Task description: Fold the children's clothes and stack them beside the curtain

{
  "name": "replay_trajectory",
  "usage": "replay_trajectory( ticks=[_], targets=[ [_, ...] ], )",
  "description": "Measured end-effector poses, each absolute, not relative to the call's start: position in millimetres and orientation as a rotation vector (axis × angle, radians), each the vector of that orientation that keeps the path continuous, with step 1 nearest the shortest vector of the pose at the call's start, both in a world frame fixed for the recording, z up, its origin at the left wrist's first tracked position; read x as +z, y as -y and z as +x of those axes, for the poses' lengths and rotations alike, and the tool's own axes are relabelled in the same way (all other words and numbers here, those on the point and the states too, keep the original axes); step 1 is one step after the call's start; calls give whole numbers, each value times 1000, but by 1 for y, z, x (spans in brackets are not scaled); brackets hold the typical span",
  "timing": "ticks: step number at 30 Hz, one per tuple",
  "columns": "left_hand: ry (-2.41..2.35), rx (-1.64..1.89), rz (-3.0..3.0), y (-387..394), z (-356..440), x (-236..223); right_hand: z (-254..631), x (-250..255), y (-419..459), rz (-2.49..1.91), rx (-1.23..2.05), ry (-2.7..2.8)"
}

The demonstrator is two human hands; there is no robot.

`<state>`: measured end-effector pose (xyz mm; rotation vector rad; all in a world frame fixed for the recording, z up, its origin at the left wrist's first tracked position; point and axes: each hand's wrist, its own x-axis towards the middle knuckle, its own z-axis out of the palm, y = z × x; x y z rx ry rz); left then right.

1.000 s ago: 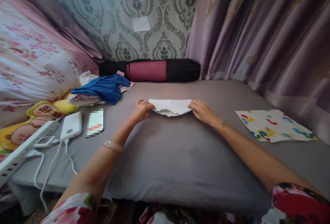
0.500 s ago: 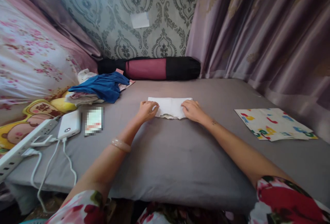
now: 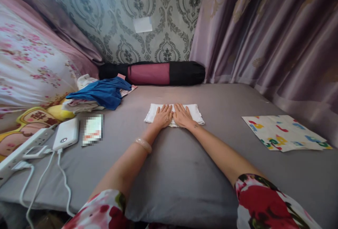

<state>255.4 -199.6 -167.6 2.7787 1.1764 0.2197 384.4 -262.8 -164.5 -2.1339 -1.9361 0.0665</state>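
Note:
A folded white cloth [image 3: 194, 111] lies flat on the grey sheet in the middle of the head view. My left hand [image 3: 163, 116] rests palm down on its left half, fingers stretched out and pointing away from me. Close beside it, my right hand [image 3: 182, 115] presses flat on the cloth too, its thumb near the left hand. Both hands are open and grip nothing. The part of the cloth beneath the palms is hidden. A pale bangle [image 3: 144, 145] circles my left forearm.
At left are a power strip [image 3: 31, 144], a white power bank [image 3: 66, 134] with cables, and a blurred-out packet [image 3: 92, 130]. Clothes with a blue garment [image 3: 105, 91] are piled behind. A red-and-black roll [image 3: 150, 74] lies by the wall. Colourful printed cloth [image 3: 285, 130] lies right.
Both hands have moved inward from the cloth's side edges and now lie flat on it, close together. The cloth's near edge, raised before, is now lower and flatter.

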Motion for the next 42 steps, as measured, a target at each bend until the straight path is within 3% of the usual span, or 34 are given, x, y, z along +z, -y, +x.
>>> replay_trajectory(
  ticks=[18,35,42],
  targets=[
    [-1338,301,2838,189,243,-164,395,-161,263,-2252,73,1860],
    [-1329,162,2739,185,237,-159,401,-159,266,-2260,156,1815],
    [-1424,222,2762,179,222,-166,411,-158,277,-2398,50,1743]
  ],
)
